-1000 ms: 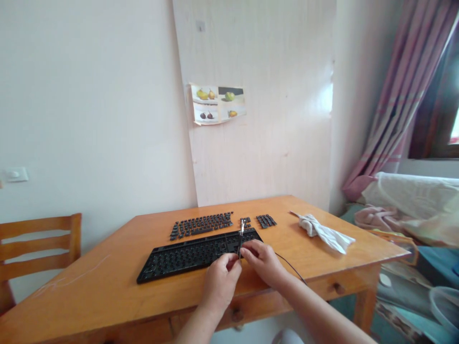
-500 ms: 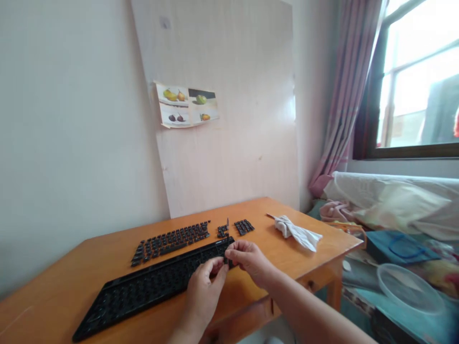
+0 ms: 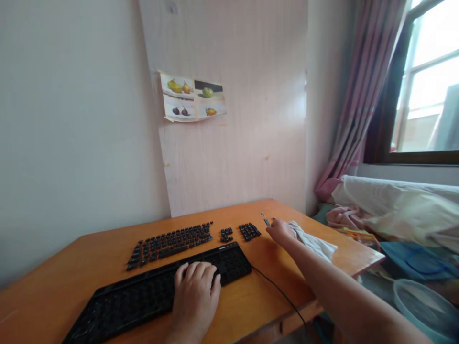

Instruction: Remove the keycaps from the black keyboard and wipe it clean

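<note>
My left hand (image 3: 196, 289) lies palm down on a black keyboard (image 3: 139, 296), fingers spread over its right-middle part. The keyboard's key area shows no keycaps. At the right of the desk, my right hand (image 3: 281, 231) is closed over the narrow end of a crumpled white cloth (image 3: 311, 241). A thin tip pokes out just past the fingers; my fingertips are partly hidden. Just beyond that hand lies a small tool (image 3: 265, 220) with a dark handle and two thin prongs, apparently apart from the fingers.
Behind the keyboard, loose black keycaps lie in a large group (image 3: 172, 241), a small cluster (image 3: 226, 234) and a block (image 3: 250, 231). A cable (image 3: 278, 289) runs off the desk's (image 3: 107, 248) front edge. Right of the desk stands a clear plastic tub (image 3: 426, 308).
My hands have parted from the small dark thing they held together. The left now rests on the keyboard; the right has moved right to the cloth. The pronged tool now lies on the desk.
</note>
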The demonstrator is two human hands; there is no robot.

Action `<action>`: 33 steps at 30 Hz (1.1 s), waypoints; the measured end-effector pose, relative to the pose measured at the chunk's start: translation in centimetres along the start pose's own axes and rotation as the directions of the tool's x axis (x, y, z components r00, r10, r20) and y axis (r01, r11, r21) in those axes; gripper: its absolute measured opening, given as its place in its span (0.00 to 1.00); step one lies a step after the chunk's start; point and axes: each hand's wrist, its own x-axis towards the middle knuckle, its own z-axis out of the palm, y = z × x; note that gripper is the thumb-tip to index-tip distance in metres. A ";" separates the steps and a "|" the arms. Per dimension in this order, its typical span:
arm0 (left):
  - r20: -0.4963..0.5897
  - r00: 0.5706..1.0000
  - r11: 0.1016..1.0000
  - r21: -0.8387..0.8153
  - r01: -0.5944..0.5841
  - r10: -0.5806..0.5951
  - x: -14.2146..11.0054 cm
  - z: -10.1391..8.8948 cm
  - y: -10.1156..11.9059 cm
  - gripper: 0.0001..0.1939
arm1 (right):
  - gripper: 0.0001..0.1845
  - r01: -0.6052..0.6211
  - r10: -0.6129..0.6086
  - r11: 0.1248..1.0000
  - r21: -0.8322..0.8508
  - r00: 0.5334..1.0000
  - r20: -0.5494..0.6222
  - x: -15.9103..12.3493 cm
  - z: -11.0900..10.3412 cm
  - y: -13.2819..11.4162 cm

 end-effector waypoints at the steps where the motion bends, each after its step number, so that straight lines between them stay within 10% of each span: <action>1: 0.011 1.000 1.000 -0.004 0.006 -0.006 0.0 -0.1 0.2 0.09 | 0.12 -0.014 0.014 0.999 -0.048 1.000 0.006 0.5 0.3 0.4; 20: 0.133 0.989 0.998 -0.011 0.065 -0.063 0.1 -1.4 1.1 0.10 | 0.16 -0.013 0.059 0.941 -0.339 0.990 0.125 3.8 3.0 2.1; 33: 0.050 0.999 0.999 0.031 0.014 -0.015 0.5 -1.4 0.6 0.11 | 0.22 0.063 -0.097 0.964 -0.259 0.988 -0.120 0.8 -0.5 0.0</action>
